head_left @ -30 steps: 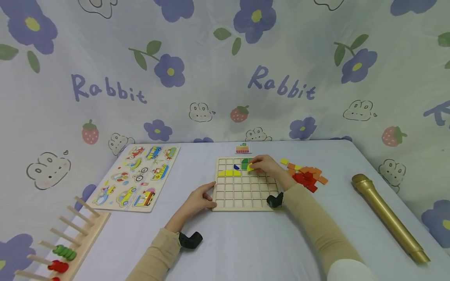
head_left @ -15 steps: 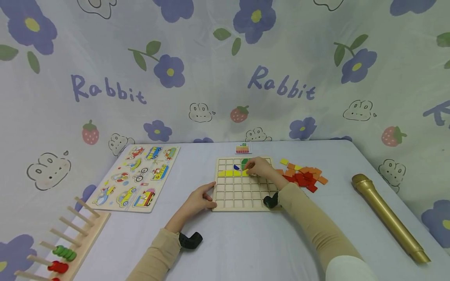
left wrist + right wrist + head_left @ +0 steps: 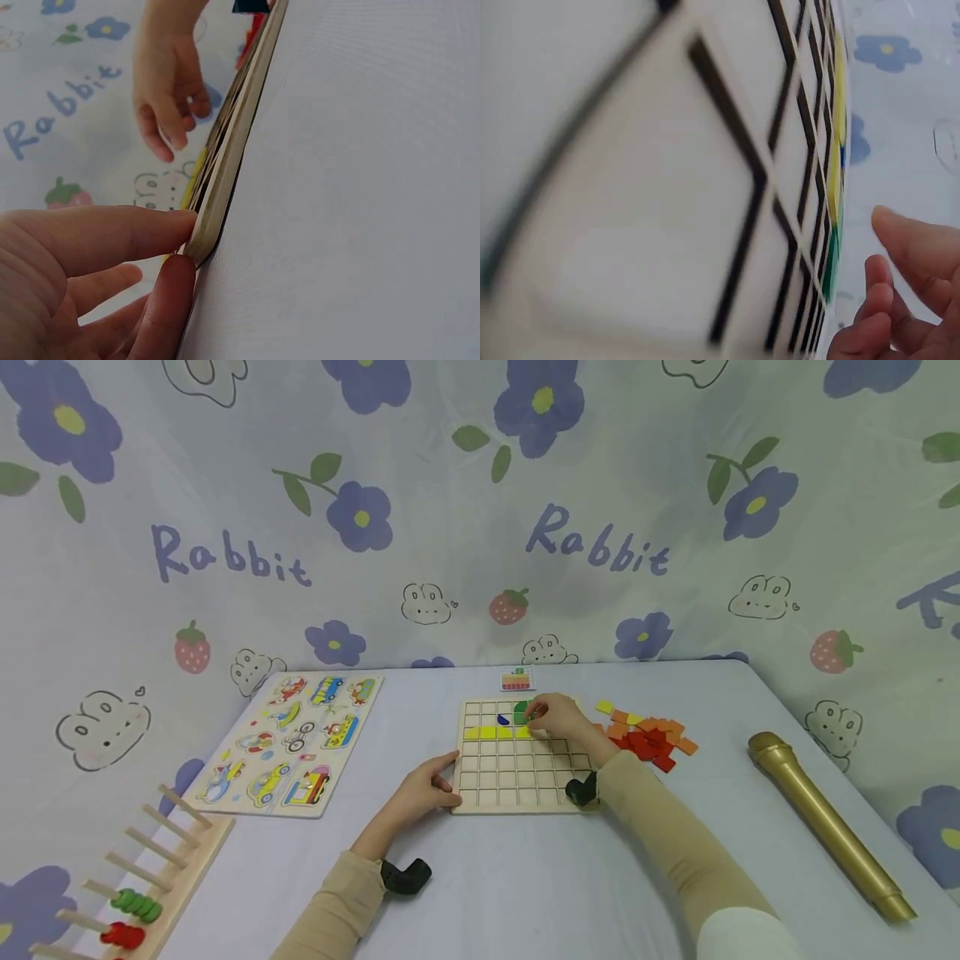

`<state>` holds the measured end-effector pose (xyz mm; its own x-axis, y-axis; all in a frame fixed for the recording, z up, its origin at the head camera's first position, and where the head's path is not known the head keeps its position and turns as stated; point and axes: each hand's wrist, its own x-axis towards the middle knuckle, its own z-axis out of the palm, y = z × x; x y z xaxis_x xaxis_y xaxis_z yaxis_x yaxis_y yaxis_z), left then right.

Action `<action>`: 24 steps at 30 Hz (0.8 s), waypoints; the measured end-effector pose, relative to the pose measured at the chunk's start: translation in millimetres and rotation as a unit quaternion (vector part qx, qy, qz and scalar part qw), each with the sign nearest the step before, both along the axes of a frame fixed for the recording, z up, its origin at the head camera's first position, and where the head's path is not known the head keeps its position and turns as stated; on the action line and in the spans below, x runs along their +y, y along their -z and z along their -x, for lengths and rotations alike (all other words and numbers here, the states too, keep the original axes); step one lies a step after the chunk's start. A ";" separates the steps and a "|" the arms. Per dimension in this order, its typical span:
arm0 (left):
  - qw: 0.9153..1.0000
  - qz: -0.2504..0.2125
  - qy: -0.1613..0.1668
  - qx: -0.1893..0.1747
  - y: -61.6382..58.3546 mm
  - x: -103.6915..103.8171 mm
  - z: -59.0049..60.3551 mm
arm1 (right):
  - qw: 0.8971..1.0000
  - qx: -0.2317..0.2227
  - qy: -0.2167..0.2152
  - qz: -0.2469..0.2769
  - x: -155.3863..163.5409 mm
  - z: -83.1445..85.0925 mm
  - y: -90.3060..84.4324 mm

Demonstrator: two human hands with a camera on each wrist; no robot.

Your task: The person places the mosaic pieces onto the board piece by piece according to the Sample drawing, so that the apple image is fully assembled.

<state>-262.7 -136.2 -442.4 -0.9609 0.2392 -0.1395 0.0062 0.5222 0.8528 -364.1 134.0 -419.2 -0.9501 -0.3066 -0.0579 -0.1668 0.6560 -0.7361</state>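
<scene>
Fingers of left hand pinching near-left corner of grid board on bench. Right hand fingers curled over far rows, beside yellow tiles; grasp unclear.

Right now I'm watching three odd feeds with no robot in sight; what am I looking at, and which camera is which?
No machine here: a person works with bare hands. The wide picture comes from a camera on their head; the two close, tilted ones come from cameras on each wrist. On the table lies a grid board with yellow tiles in one row. The left hand grips the board's near left corner, plain in the left wrist view. The right hand reaches over the far rows; whether it holds a tile is hidden. Loose tiles lie to the right, then a gold microphone. A vehicle puzzle and peg rack sit left.
</scene>
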 end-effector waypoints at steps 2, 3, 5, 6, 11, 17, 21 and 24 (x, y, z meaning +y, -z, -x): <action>1.000 -0.001 0.000 -0.002 0.8 -0.3 0.0 | 1.000 -0.006 0.017 0.015 9.0 1.4 -2.6; 1.000 -0.002 0.000 -0.003 1.0 -0.4 0.3 | 0.999 -0.011 0.029 0.023 14.4 2.2 -3.8; 1.000 -0.003 -0.001 -0.003 1.0 -0.7 0.5 | 0.998 -0.025 0.053 0.040 26.3 3.8 -5.6; 1.000 -0.003 -0.001 -0.003 1.0 -1.0 0.6 | 0.996 -0.037 0.063 0.052 32.5 4.1 -6.4; 1.000 -0.001 -0.003 -0.002 0.1 -1.9 0.3 | 0.986 -0.085 0.101 0.100 61.9 5.3 -5.2; 1.000 0.000 -0.006 0.001 -1.8 -1.5 -0.8 | 0.982 -0.057 0.146 0.101 91.2 9.9 4.3; 1.000 -0.006 -0.004 0.001 -1.2 -1.3 -0.8 | 0.983 -0.044 0.170 0.046 101.1 11.0 8.0; 1.000 -0.006 -0.002 0.000 -0.1 -0.9 -0.4 | 0.985 -0.042 0.168 -0.005 103.3 10.7 7.8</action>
<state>-262.3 -137.2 -442.2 -0.9616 0.2375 -0.1372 0.0040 0.5122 0.8589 -374.8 237.3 -427.0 -0.9896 0.0251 -0.1415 0.1215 0.6716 -0.7309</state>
